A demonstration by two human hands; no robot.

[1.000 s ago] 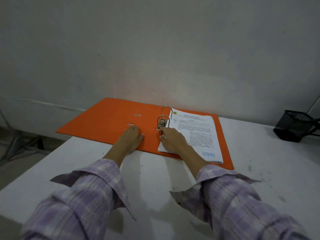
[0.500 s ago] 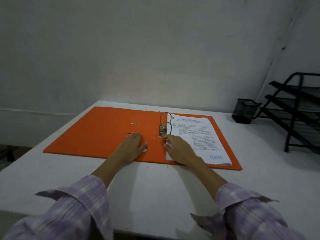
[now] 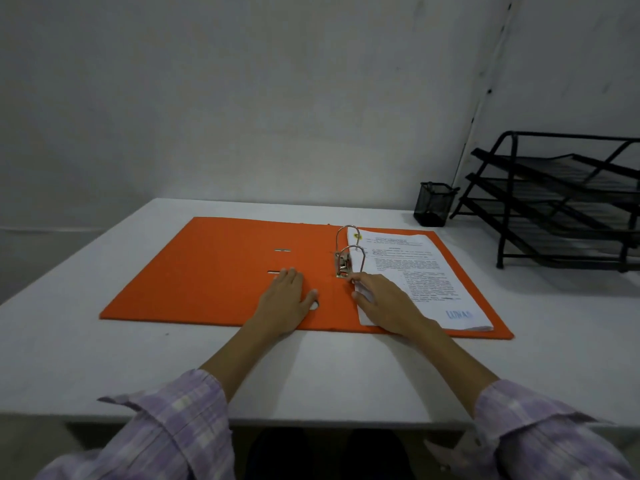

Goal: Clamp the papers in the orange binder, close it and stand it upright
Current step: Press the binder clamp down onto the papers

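We can read one word only: "LUNAS", in large pale blue capitals, near the bottom right corner of the top sheet of the papers (image 3: 412, 271), though its last letter is faint. The same sheet carries a centred heading and several blocks of small printed text, but all of it is too small and blurred for us to make out. A little yellow emblem sits at the sheet's top left corner; we cannot tell what it shows. We see no lettering on the orange binder (image 3: 221, 271).
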